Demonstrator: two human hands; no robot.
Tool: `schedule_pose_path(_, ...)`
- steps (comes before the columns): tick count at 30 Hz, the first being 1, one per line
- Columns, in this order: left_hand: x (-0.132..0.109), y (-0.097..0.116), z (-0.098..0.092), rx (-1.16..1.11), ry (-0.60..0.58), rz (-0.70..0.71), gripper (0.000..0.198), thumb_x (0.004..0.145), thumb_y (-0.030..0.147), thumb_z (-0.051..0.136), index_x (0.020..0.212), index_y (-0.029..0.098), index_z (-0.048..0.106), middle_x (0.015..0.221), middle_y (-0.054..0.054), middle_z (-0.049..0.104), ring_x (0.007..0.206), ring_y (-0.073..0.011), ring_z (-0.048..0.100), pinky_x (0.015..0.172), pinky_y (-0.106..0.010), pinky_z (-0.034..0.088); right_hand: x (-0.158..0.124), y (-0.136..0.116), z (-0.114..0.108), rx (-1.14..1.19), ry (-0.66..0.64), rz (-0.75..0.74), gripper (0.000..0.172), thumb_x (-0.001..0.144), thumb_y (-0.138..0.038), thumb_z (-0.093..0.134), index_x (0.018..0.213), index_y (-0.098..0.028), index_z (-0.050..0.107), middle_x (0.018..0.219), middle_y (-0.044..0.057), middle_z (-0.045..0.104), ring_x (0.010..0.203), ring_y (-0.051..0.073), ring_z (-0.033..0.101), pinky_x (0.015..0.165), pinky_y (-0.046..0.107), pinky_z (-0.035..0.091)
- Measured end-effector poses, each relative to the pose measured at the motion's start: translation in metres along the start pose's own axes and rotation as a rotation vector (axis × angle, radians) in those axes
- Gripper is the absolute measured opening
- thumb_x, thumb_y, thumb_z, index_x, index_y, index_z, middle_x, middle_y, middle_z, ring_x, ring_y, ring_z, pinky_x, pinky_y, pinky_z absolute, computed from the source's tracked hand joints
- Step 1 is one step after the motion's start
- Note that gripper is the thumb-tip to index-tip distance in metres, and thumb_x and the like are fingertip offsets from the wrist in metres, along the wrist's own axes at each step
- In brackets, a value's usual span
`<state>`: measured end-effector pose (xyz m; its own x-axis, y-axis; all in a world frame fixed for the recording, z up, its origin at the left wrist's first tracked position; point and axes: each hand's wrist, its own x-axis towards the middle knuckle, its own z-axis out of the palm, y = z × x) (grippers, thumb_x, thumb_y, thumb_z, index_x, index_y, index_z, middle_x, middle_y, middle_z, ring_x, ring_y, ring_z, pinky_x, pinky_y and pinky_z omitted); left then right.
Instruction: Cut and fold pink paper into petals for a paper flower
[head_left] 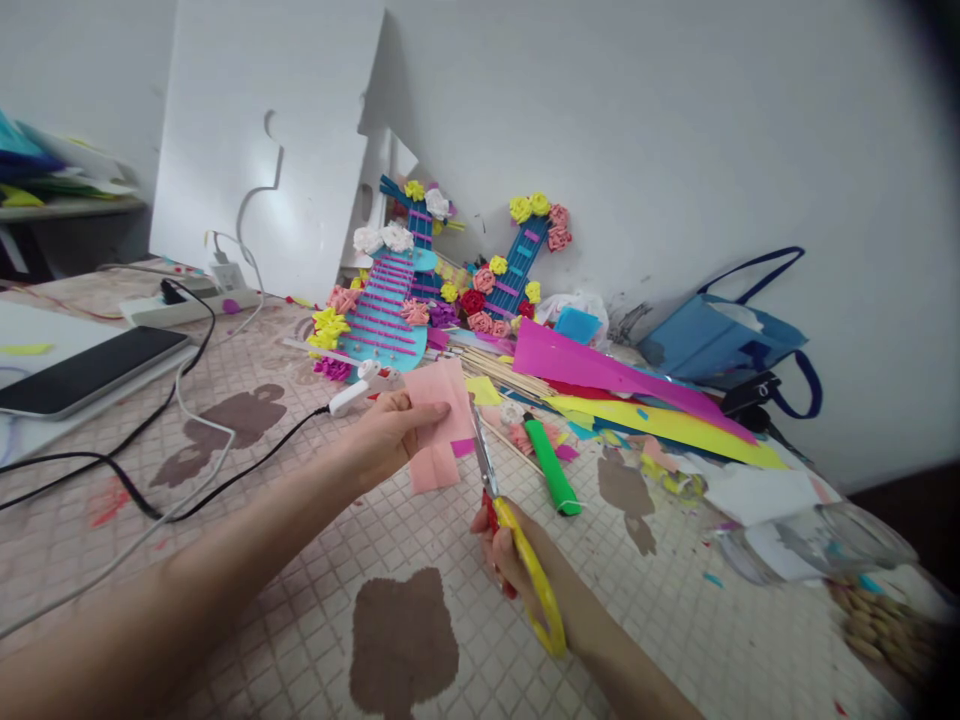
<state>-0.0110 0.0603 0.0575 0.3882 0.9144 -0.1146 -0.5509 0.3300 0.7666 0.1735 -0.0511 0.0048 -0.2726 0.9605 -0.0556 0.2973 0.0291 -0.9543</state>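
Observation:
My left hand (390, 435) pinches a pink sheet of paper (435, 465) near its middle, thumb on the front face. In my right hand (510, 555) is a pair of scissors (544, 600) with yellow and red handles, its blades pointing up and away from me. The blades lie along the right edge of the pink paper; whether they are cutting into it I cannot tell. A green utility knife (551, 465) rests on the table just right of the blades. Left of the paper lies a white glue gun (360, 390) with a black cord.
Decorated panels with paper flowers (382, 300) lean at the back. Thin wooden sticks (495, 365), a magenta sheet (600, 370) and a yellow sheet (667, 425) lie behind the knife. A phone (97, 370) and cables are at left. A blue bag (720, 330) stands at right.

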Motion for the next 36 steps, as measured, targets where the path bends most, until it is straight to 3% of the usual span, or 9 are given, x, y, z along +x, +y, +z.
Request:
schedule_pose_path(8, -0.003, -0.002, 0.0, 0.038, -0.033, -0.001, 0.01, 0.07, 0.006, 0.072, 0.08, 0.007, 0.071, 0.08, -0.01, 0.074, 0.071, -0.0144, 0.069, 0.068, -0.02, 0.054, 0.0, 0.01, 0.0, 0.013, 0.026, 0.035, 0.044, 0.089, -0.064, 0.035, 0.098, -0.022, 0.048, 0.061, -0.006, 0.035, 0.05, 0.01, 0.034, 0.047, 0.023, 0.032)
schedule_pose_path(12, -0.004, -0.004, 0.001, 0.057, -0.058, 0.002, 0.014, 0.07, 0.009, 0.074, 0.084, 0.007, 0.071, 0.08, -0.009, 0.074, 0.072, -0.0147, 0.069, 0.071, -0.021, 0.054, 0.001, -0.001, 0.002, 0.0, 0.026, 0.041, 0.047, 0.087, -0.067, 0.036, 0.094, -0.021, 0.047, 0.057, -0.007, 0.035, 0.048, 0.01, 0.033, 0.045, 0.023, 0.031)
schedule_pose_path(17, -0.006, -0.004, 0.003, 0.059, -0.053, 0.026, 0.007, 0.068, 0.008, 0.075, 0.073, 0.009, 0.069, 0.075, -0.007, 0.073, 0.068, -0.0138, 0.068, 0.069, -0.022, 0.053, 0.003, -0.012, 0.004, 0.005, 0.048, 0.077, 0.053, 0.082, -0.073, 0.038, 0.09, -0.021, 0.045, 0.054, -0.008, 0.033, 0.045, 0.009, 0.032, 0.042, 0.023, 0.029)
schedule_pose_path(22, -0.006, -0.006, 0.003, 0.07, -0.054, 0.001, 0.013, 0.069, 0.009, 0.073, 0.082, 0.008, 0.071, 0.08, -0.01, 0.074, 0.072, -0.0158, 0.068, 0.071, -0.024, 0.053, 0.005, -0.01, 0.007, 0.017, 0.074, 0.107, 0.056, 0.077, -0.077, 0.039, 0.084, -0.022, 0.043, 0.051, -0.009, 0.032, 0.043, 0.008, 0.03, 0.04, 0.023, 0.027)
schedule_pose_path(31, -0.004, -0.008, 0.001, 0.073, -0.057, 0.01, 0.011, 0.068, 0.01, 0.074, 0.078, 0.009, 0.07, 0.08, -0.008, 0.074, 0.072, -0.0154, 0.068, 0.073, -0.025, 0.053, 0.006, -0.004, 0.009, 0.035, 0.093, 0.113, 0.056, 0.076, -0.078, 0.04, 0.079, -0.022, 0.042, 0.052, -0.007, 0.034, 0.043, 0.008, 0.031, 0.038, 0.021, 0.025)
schedule_pose_path(36, -0.005, -0.007, 0.003, 0.086, -0.034, -0.002, 0.012, 0.069, 0.01, 0.073, 0.081, 0.009, 0.07, 0.081, -0.009, 0.073, 0.072, -0.0146, 0.068, 0.073, -0.024, 0.053, 0.005, -0.007, 0.011, 0.066, 0.073, 0.207, 0.064, 0.068, -0.084, 0.042, 0.079, -0.022, 0.041, 0.051, -0.008, 0.036, 0.04, 0.007, 0.031, 0.035, 0.02, 0.024)
